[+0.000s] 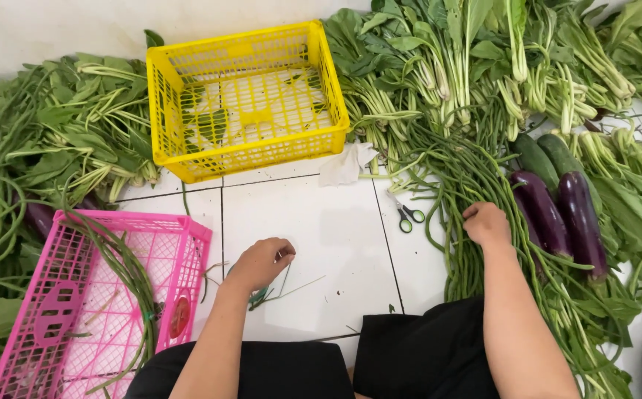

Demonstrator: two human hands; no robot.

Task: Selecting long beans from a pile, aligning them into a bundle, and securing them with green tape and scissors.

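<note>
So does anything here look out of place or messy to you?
A little. A crumpled white cloth or paper lies on the floor tiles beside the yellow crate, and small green-handled scissors lie loose against the long beans. Nothing looks damaged.

A heap of long, thin green yardlong beans (459, 193) lies on the white tile floor, its strands running roughly front to back and touching 2 purple eggplants on the far side. A few loose thin green stems (273, 294) lie flat on the tile, spread slightly apart.
</note>
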